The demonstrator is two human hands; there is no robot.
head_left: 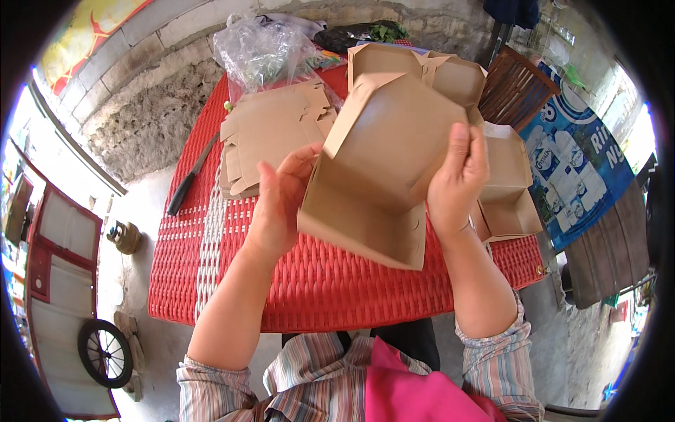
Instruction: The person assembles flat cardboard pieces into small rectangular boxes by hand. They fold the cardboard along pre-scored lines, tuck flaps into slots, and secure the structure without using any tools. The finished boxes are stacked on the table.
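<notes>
A folded brown cardboard box (362, 211) with its lid raised is tilted in the air over the near part of the table. My right hand (457, 179) grips it at the right edge, thumb on the near face and the other fingers partly hidden. Beside its left wall is my left hand (280, 204), fingers stretched and thumb apart; the fingertips come up to the box edge, and whether they press on it is hard to see. Flat unfolded box blanks (271, 133) lie stacked behind my left hand. More formed boxes (508, 211) stand open beyond my right hand.
The red woven table (337, 288) has a knife (184, 190) with a black handle at its left. A clear plastic bag (264, 53) lies at the far end near green leaves (387, 32). A wooden slatted chair (517, 88) and a blue printed sheet (573, 151) are at the right.
</notes>
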